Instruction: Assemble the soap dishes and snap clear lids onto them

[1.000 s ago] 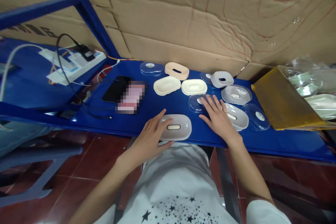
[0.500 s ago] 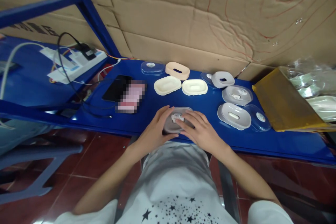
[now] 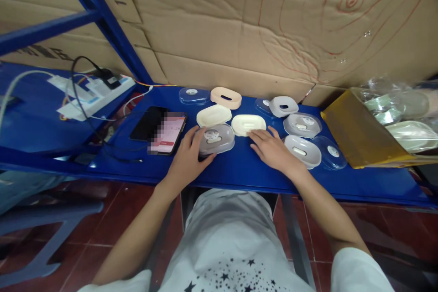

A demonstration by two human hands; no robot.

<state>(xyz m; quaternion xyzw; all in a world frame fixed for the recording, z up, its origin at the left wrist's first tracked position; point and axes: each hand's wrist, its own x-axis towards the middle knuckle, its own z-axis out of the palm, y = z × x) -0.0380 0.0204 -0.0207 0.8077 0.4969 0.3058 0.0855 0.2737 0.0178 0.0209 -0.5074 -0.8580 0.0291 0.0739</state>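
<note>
A grey oval dish under a clear, labelled lid [image 3: 222, 145] lies near the table's front edge, and my left hand [image 3: 189, 157] grips its left end between thumb and fingers. My right hand [image 3: 272, 149] is spread, palm down, with fingertips at the front rim of a cream oval dish [image 3: 248, 125]. Another cream dish [image 3: 214, 116] sits just left of that one. Behind stand a peach slotted piece [image 3: 226, 97] and a clear lid [image 3: 194, 96]. Right of my right hand are an open grey dish [image 3: 310, 151], a lidded grey dish [image 3: 302, 125] and a grey slotted piece [image 3: 284, 106].
Another clear lid [image 3: 329, 152] lies at the right, beside a cardboard box [image 3: 354, 132] holding plastic-wrapped pieces. On the left are a phone [image 3: 168, 132], a dark flat device [image 3: 147, 123], cables and a white power strip [image 3: 99, 96]. Cardboard [image 3: 205, 18] lines the back.
The lidded grey dish has shifted left with my left hand on it. My right hand has come off it and moved right and forward to the cream dish. The view has tilted slightly.
</note>
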